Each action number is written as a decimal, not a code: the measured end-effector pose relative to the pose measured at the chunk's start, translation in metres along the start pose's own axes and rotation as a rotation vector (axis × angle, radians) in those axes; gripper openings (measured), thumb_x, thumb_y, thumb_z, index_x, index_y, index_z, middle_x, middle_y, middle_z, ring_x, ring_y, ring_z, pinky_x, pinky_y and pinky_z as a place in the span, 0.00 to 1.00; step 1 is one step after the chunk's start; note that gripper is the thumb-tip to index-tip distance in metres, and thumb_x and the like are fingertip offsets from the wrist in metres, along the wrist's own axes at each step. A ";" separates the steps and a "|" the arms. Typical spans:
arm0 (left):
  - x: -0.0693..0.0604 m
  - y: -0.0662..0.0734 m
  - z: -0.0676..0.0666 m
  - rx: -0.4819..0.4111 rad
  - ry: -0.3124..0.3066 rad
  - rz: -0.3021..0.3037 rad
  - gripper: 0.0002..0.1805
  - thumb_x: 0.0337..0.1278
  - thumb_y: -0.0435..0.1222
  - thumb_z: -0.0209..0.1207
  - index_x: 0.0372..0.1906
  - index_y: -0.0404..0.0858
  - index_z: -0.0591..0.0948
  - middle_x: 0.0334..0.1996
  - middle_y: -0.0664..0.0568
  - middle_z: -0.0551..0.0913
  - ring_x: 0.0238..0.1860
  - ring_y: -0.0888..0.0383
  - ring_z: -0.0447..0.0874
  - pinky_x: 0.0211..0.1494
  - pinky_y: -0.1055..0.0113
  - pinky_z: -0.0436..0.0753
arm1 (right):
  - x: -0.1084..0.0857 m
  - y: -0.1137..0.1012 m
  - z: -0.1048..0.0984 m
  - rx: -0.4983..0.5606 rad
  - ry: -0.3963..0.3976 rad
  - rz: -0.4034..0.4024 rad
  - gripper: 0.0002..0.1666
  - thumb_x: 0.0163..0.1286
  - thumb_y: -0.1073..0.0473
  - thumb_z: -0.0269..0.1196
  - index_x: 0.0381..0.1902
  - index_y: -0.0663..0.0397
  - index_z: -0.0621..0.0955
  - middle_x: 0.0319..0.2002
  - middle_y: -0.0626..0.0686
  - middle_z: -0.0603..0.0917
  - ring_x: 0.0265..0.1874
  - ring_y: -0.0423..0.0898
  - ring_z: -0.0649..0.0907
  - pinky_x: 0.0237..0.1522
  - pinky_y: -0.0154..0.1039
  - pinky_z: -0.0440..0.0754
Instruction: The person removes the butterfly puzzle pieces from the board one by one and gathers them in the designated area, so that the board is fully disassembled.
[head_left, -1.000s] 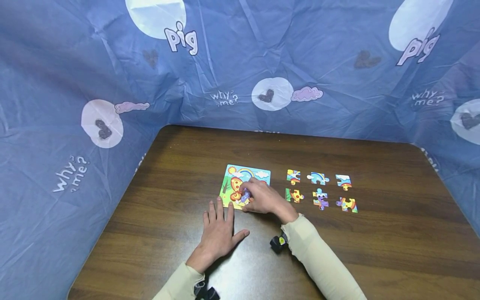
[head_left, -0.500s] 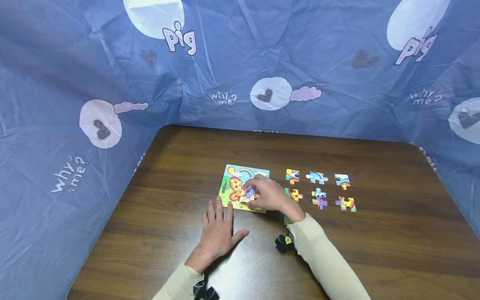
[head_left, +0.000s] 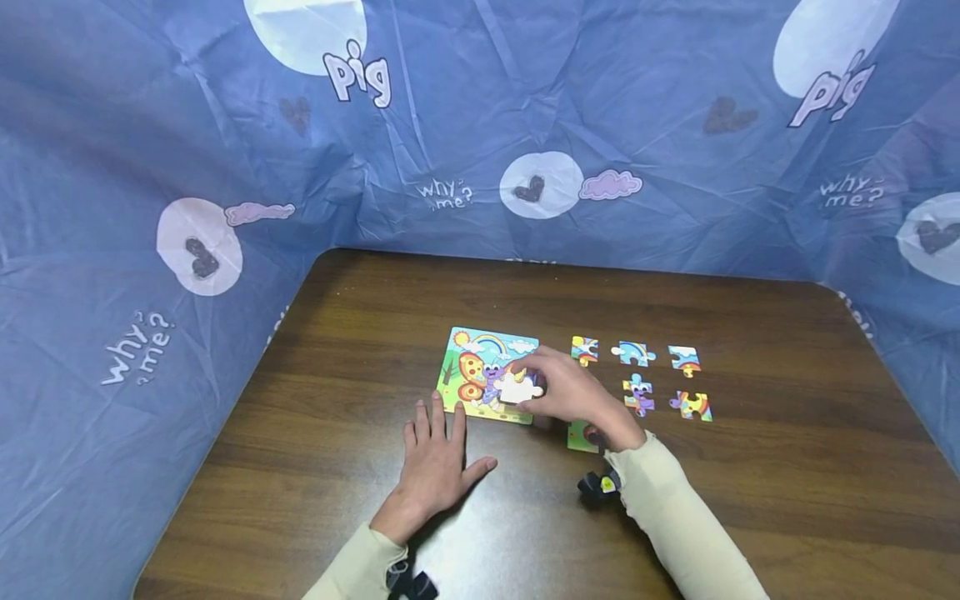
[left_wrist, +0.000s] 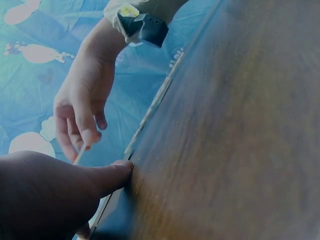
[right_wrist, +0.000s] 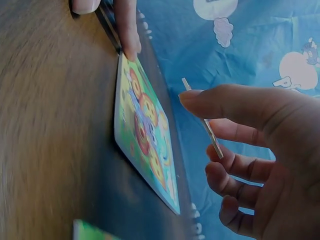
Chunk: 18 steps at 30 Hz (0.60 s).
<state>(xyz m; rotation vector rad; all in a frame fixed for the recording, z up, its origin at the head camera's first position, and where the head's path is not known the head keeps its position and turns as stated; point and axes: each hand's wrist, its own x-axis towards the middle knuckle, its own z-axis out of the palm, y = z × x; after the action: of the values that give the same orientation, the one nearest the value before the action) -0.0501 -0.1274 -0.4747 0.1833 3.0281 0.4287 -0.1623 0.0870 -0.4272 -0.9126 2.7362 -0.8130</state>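
Observation:
Pinched between the right hand's (head_left: 573, 392) thumb and fingers is a jigsaw piece (head_left: 519, 387), white on the face turned to the head camera. It is raised above the right part of a butterfly picture board (head_left: 468, 375). The right wrist view shows this piece (right_wrist: 212, 140) as a thin edge, apart from the board (right_wrist: 145, 120). The left hand (head_left: 433, 467) lies flat on the table, fingers spread. Its fingertips (right_wrist: 131, 47) touch the board's near left corner. In the left wrist view, the left thumb (left_wrist: 107, 177) rests on the wood.
Loose jigsaw pieces lie right of the board: a sun piece (head_left: 585, 351), a rainbow piece (head_left: 633, 353), a cloud piece (head_left: 684, 360), a purple piece (head_left: 639, 395) and a yellow one (head_left: 692, 405). A green piece (head_left: 581, 436) is partly hidden under the right wrist. A blue patterned cloth (head_left: 450, 125) surrounds the brown table (head_left: 300, 500).
The right hand has moved right across the board, and the white face of its jigsaw piece has come into view. More of the butterfly picture shows. The left hand has stayed put.

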 end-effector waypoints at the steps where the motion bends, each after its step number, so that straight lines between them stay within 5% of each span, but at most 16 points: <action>1: 0.000 0.000 0.000 -0.001 0.001 0.000 0.52 0.58 0.66 0.57 0.75 0.31 0.62 0.75 0.23 0.53 0.75 0.23 0.51 0.73 0.31 0.59 | -0.002 0.001 -0.003 -0.001 0.003 0.000 0.29 0.53 0.54 0.76 0.55 0.49 0.84 0.43 0.50 0.83 0.38 0.42 0.79 0.40 0.38 0.78; 18: 0.000 0.000 0.002 -0.001 0.011 -0.001 0.52 0.58 0.66 0.57 0.74 0.31 0.63 0.75 0.23 0.54 0.75 0.23 0.52 0.73 0.31 0.60 | -0.040 0.034 -0.027 -0.009 0.033 0.017 0.25 0.53 0.58 0.77 0.50 0.48 0.85 0.44 0.50 0.85 0.40 0.45 0.80 0.42 0.42 0.78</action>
<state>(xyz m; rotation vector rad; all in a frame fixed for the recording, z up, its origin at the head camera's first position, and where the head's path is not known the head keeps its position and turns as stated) -0.0496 -0.1269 -0.4762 0.1807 3.0382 0.4326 -0.1553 0.1458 -0.4239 -0.8843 2.7744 -0.8206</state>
